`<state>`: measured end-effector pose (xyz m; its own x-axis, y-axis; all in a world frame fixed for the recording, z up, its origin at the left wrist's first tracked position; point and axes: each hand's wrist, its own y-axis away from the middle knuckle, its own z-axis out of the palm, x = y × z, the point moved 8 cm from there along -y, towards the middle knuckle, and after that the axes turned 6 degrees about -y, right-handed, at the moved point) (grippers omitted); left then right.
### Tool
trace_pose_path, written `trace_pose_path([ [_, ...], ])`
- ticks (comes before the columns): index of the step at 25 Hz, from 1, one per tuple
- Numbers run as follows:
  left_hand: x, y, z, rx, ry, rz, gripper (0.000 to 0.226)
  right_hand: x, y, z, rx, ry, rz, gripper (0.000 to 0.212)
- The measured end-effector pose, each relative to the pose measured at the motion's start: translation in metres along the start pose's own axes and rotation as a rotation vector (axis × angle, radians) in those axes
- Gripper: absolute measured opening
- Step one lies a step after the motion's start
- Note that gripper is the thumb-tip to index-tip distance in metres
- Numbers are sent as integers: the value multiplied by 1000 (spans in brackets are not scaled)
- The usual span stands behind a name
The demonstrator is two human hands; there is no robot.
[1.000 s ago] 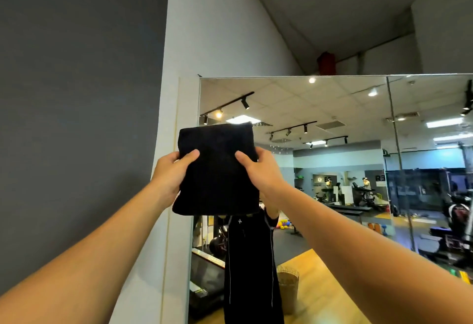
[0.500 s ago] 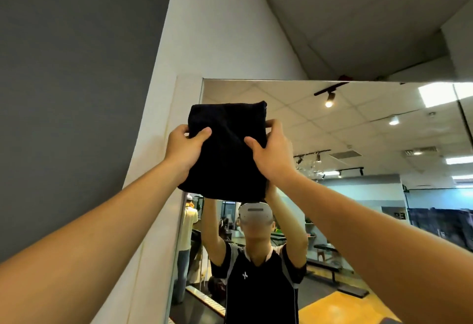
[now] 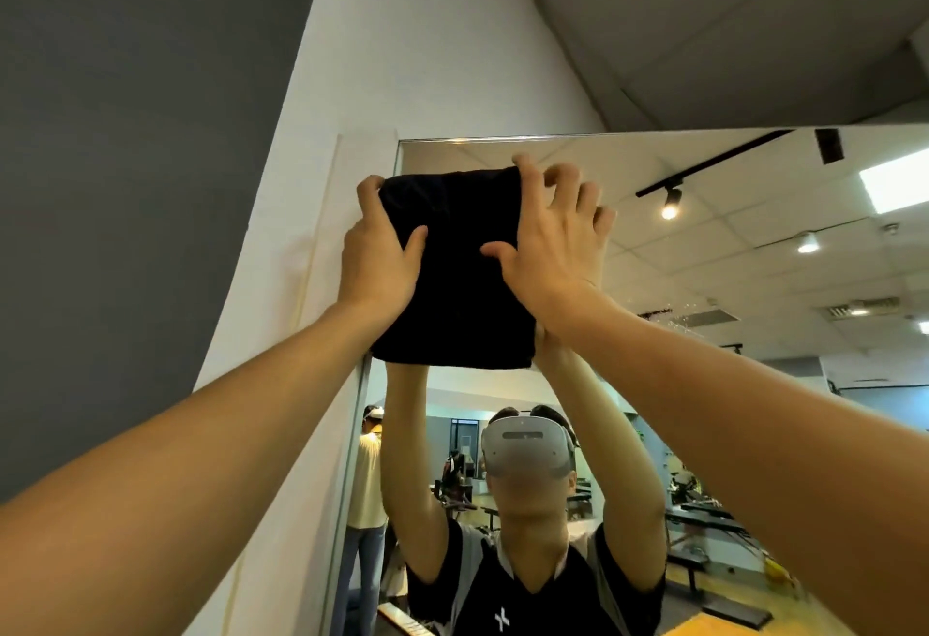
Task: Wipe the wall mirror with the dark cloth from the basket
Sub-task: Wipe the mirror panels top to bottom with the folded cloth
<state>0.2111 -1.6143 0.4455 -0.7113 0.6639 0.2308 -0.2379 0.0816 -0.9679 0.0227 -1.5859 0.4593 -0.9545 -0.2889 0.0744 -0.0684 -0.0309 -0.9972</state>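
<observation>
Hands: 2 on 1 dark cloth (image 3: 455, 268) at wall mirror (image 3: 729, 243) top-left corner; left hand (image 3: 377, 258) grip holding cloth edge, right hand (image 3: 548, 253) fingers spread.

Dark cloth (image 3: 455, 273): black, soft matt fabric, fine nap, no sheen. Wall mirror (image 3: 754, 258): smooth glossy glass, crisp reflections, thin bright metal-looking strip along top edge. White wall (image 3: 402, 57): matt painted surface, faintly textured. Grey wall (image 3: 125, 133): flat matt paint. Ceiling (image 3: 704, 22): matt off-white panels. Reflected floor (image 3: 724, 620): glossy yellow wood-look finish.
</observation>
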Motion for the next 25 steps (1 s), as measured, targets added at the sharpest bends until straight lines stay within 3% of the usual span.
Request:
trace_pose_path([
  [2, 7, 1, 2, 102, -232, 174, 55, -22, 1, 1, 53, 77, -130, 98],
  [4, 9, 2, 5, 153, -463, 257, 51, -44, 14, 20, 9, 97, -252, 80],
  [6, 8, 12, 20, 82, -636, 391, 56, -45, 30, 48, -93, 58, -217, 70],
  [8, 3, 28, 32, 47, -787, 533, 61, -41, 43, 67, -110, 77, -199, 76],
  [11, -10, 27, 31, -23, -944, 535, 72, -47, 41, 72, -44, 162, -277, 77],
  [15, -19, 9, 33, -146, -857, 485, 74, -50, 26, 77, -47, 141, -288, 77],
  [25, 3, -85, 42, -86, -839, 486, 63, -43, -75, 76, -93, 114, -218, 60],
])
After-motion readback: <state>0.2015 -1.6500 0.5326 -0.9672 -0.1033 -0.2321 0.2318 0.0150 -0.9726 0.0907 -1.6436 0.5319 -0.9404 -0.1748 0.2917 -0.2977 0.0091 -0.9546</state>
